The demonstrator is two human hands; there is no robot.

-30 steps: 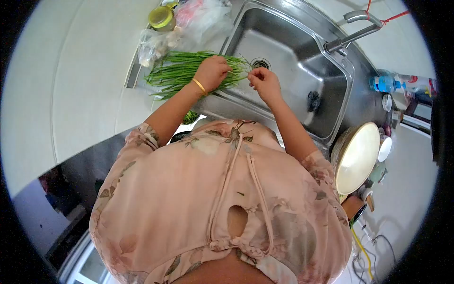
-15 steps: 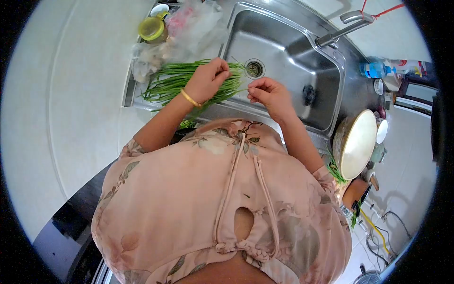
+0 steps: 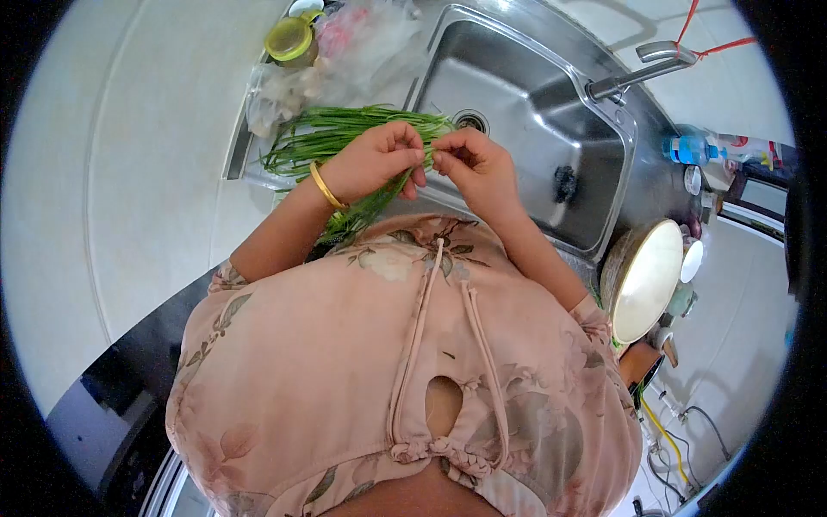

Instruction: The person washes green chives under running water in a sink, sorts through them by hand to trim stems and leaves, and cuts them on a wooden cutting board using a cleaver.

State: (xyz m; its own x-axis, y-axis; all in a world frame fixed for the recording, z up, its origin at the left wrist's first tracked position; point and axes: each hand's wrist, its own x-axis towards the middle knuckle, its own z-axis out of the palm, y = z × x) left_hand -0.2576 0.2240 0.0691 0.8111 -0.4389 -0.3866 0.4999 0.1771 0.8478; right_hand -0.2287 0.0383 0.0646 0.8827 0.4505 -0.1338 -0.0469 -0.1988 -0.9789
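Observation:
A bunch of garlic chives [image 3: 323, 129] lies on the counter left of the steel sink [image 3: 517, 95], its pale ends toward the basin. Just in front of the bunch, my left hand [image 3: 375, 162], with a gold bangle at the wrist, is closed on a few chives. Their green leaves [image 3: 366, 209] hang down toward my body. My right hand [image 3: 475, 168] pinches the pale ends of these chives, fingertips close beside the left ones. Exactly how many stalks are held is hidden by the fingers.
Clear plastic bags [image 3: 366, 65] and a yellow-green lidded jar [image 3: 290, 40] stand behind the chives. A faucet [image 3: 642, 73] reaches over the sink, where a dark scrubber [image 3: 564, 183] lies. At the right are a blue bottle [image 3: 689, 150] and a large pale bowl [image 3: 646, 283].
My right hand has moved left to meet the left hand at the chive ends. My left hand has come slightly lower, with leaves now hanging from it. The view has shifted a little.

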